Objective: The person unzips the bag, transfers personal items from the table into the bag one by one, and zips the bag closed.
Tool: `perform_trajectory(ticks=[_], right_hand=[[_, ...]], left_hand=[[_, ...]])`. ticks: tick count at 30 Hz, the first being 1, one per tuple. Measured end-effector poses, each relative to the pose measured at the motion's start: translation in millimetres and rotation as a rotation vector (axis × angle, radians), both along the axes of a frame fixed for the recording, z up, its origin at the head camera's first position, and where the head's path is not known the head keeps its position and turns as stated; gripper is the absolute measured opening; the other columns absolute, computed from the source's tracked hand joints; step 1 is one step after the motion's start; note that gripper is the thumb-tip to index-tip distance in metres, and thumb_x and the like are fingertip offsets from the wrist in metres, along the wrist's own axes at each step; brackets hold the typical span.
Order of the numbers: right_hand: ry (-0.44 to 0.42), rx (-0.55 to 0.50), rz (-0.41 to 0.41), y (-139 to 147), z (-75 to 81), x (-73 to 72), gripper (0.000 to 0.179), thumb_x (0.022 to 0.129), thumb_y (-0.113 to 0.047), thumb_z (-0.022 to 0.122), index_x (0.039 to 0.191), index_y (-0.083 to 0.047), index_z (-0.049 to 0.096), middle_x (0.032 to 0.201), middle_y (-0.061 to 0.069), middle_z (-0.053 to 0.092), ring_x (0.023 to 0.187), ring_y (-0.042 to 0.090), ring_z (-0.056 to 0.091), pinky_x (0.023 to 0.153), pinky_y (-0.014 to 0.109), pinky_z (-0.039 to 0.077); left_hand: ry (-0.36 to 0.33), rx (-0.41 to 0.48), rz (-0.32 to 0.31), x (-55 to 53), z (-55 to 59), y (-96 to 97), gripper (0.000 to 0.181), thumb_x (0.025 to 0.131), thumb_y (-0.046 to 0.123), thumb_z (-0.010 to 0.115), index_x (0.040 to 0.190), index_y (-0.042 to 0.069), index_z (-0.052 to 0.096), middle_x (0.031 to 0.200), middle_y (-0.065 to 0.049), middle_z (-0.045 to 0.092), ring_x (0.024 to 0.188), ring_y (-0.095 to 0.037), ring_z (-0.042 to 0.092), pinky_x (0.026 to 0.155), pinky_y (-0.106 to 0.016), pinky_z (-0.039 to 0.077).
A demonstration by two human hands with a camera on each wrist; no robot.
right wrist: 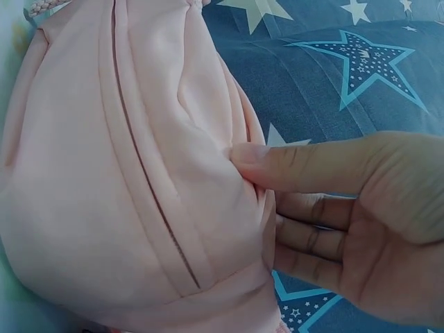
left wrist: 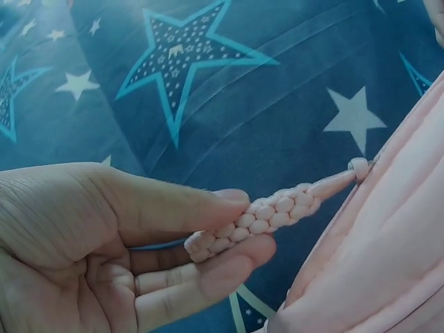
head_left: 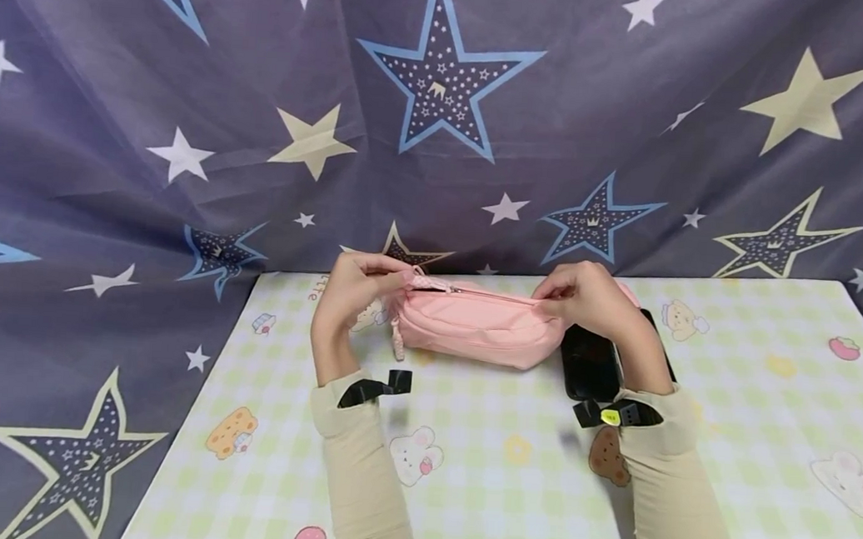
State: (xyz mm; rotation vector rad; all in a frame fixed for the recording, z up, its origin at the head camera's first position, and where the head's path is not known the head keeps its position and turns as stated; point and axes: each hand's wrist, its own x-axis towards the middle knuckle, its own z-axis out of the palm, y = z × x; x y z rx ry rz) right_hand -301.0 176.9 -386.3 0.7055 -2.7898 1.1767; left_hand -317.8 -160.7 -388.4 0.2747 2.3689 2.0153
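A pink zippered pouch (head_left: 480, 327) is held up at the back of the table between both hands. My left hand (head_left: 358, 294) pinches a braided pink zipper pull (left wrist: 267, 214) between thumb and fingers at the pouch's left end. The pull stretches taut from the pouch's edge. My right hand (head_left: 587, 297) pinches the pouch fabric (right wrist: 208, 139) near its upper right end, thumb on the near side and fingers behind. A zipper seam runs along the front of the pouch in the right wrist view. Another braided pull (head_left: 397, 340) hangs at the left end.
A black flat object, perhaps a phone (head_left: 588, 368), lies on the table beside my right wrist, partly hidden by it. A checked tablecloth (head_left: 475, 506) with cartoon prints covers the table. Behind stands a dark star-patterned curtain (head_left: 562, 120).
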Motion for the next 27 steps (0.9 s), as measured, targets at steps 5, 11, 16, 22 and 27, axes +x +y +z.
perform_trajectory(ticks=[5, 11, 16, 22, 27], right_hand=[[-0.019, 0.013, 0.015, 1, -1.1, 1.1, 0.006, 0.083, -0.002, 0.083, 0.087, -0.007, 0.081, 0.083, 0.007, 0.074, 0.072, 0.015, 0.058, 0.064, 0.020, 0.047], [-0.012, 0.032, 0.017, 1, 1.1, 0.0, 0.007, 0.082, -0.003, 0.083, 0.087, -0.008, 0.081, 0.081, 0.005, 0.074, 0.071, 0.016, 0.059, 0.065, 0.024, 0.048], [-0.022, 0.034, 0.019, 1, 3.4, 0.1, 0.006, 0.083, -0.003, 0.082, 0.088, -0.007, 0.081, 0.082, 0.005, 0.074, 0.072, 0.015, 0.059, 0.065, 0.024, 0.048], [-0.021, 0.037, 0.022, 3, 3.2, -0.6, 0.006, 0.083, -0.003, 0.082, 0.087, -0.007, 0.081, 0.082, 0.005, 0.074, 0.072, 0.015, 0.059, 0.065, 0.024, 0.048], [-0.036, 0.033, 0.029, 2, 2.6, -0.8, 0.006, 0.083, -0.003, 0.082, 0.088, -0.006, 0.081, 0.083, 0.006, 0.074, 0.073, 0.016, 0.059, 0.065, 0.024, 0.048]], left_hand=[[-0.058, -0.074, -0.116, -0.5, -0.8, 1.6, 0.022, 0.093, -0.001, 0.069, 0.110, -0.016, 0.070, 0.093, -0.012, 0.077, 0.071, -0.010, 0.074, 0.071, -0.028, 0.064], [-0.020, -0.204, -0.193, -5.8, 4.8, 9.7, 0.022, 0.085, 0.007, 0.082, 0.103, -0.003, 0.078, 0.085, -0.003, 0.077, 0.067, -0.007, 0.065, 0.060, -0.020, 0.054], [0.069, -0.356, -0.211, -9.4, 15.8, 22.2, 0.016, 0.080, 0.012, 0.087, 0.094, 0.007, 0.082, 0.091, -0.005, 0.079, 0.082, -0.011, 0.067, 0.071, -0.022, 0.055], [0.108, -0.451, -0.223, -12.3, 26.9, 32.5, 0.009, 0.082, 0.017, 0.085, 0.089, 0.013, 0.083, 0.093, -0.004, 0.079, 0.085, -0.014, 0.066, 0.072, -0.025, 0.054], [0.099, -0.482, -0.219, -13.8, 32.5, 27.1, 0.010, 0.082, 0.017, 0.086, 0.090, 0.013, 0.083, 0.092, -0.004, 0.079, 0.090, -0.015, 0.067, 0.082, -0.028, 0.056]])
